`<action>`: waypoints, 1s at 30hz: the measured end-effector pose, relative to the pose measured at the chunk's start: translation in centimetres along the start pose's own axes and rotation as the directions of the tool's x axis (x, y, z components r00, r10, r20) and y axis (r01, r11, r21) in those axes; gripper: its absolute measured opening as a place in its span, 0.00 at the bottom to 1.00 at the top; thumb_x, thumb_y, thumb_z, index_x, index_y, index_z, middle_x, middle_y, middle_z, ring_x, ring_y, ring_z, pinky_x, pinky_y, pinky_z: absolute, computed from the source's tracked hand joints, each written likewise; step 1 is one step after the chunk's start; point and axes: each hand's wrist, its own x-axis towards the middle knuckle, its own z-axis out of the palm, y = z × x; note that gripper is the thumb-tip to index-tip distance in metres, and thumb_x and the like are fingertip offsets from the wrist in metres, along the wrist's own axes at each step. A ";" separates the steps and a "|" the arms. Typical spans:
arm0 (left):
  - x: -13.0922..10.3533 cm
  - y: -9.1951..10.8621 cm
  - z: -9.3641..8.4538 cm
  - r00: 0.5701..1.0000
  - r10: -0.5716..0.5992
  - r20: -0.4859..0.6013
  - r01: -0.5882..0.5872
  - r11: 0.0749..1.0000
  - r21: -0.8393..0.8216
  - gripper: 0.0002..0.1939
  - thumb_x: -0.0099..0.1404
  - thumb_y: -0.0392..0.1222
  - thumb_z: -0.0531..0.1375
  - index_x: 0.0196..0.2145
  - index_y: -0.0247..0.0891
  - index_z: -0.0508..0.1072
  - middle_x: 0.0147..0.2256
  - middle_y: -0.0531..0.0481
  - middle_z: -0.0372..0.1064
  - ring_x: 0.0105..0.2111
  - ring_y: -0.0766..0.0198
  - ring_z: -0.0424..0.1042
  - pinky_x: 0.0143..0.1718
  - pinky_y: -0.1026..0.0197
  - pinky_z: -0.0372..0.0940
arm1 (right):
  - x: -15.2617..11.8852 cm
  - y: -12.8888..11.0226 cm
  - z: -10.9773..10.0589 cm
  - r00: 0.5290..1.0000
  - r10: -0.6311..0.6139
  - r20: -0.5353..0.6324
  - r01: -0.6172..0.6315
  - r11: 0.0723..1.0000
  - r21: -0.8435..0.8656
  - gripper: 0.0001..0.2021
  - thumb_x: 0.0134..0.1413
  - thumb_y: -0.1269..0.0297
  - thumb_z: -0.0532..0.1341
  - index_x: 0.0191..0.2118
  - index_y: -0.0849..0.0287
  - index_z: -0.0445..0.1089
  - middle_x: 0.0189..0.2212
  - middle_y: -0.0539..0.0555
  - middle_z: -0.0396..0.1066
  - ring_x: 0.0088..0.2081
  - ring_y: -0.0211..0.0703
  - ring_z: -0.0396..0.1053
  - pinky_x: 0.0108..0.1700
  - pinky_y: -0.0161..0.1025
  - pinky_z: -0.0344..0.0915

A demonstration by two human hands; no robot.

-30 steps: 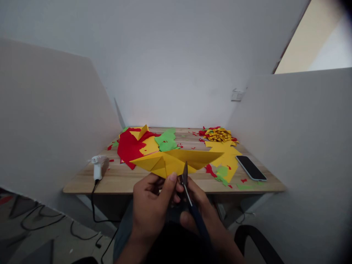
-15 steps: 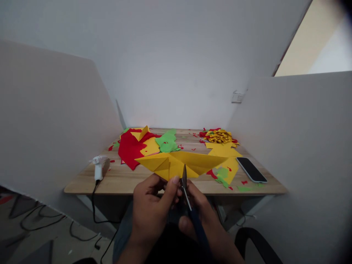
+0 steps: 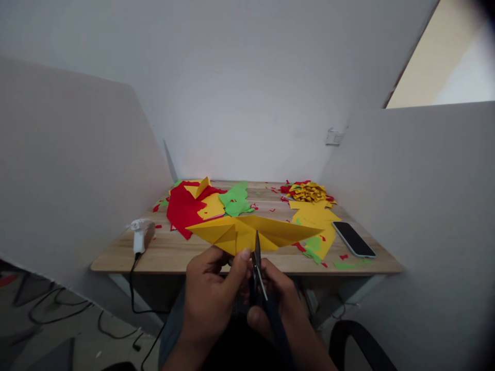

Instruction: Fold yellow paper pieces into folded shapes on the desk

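Note:
My left hand (image 3: 212,291) pinches the lower edge of a folded yellow paper (image 3: 247,230) between thumb and fingers, in front of the table's near edge. The paper spreads wide to both sides with pointed ends and several creases. Dark-handled scissors (image 3: 274,322) are in my right hand (image 3: 276,296), pointing up and away from me. One blade lies over the front of the paper, just right of my left thumb. Where the other blade sits cannot be made out.
On the wooden table (image 3: 154,260) lie red paper (image 3: 183,208), green paper (image 3: 236,200) and a pile of folded yellow pieces (image 3: 309,192). A white glue gun (image 3: 138,237) with a black cable stands left; a phone (image 3: 353,239) lies right. White partitions rise on both sides.
The scissors and my right hand have shifted slightly left and the handles sit closer in. The yellow paper has flattened and spread a little wider.

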 end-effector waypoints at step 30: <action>0.2 0.2 0.1 0.994 -0.097 0.049 0.100 0.992 -0.081 0.14 0.54 0.44 0.62 0.16 0.36 0.67 0.13 0.54 0.64 0.14 0.70 0.62 0.14 0.71 0.57 | -0.1 1.0 1.5 0.986 -0.038 -0.163 0.024 0.995 -0.092 0.15 0.47 0.52 0.65 0.34 0.58 0.67 0.26 0.49 0.67 0.26 0.36 0.63 0.29 0.31 0.62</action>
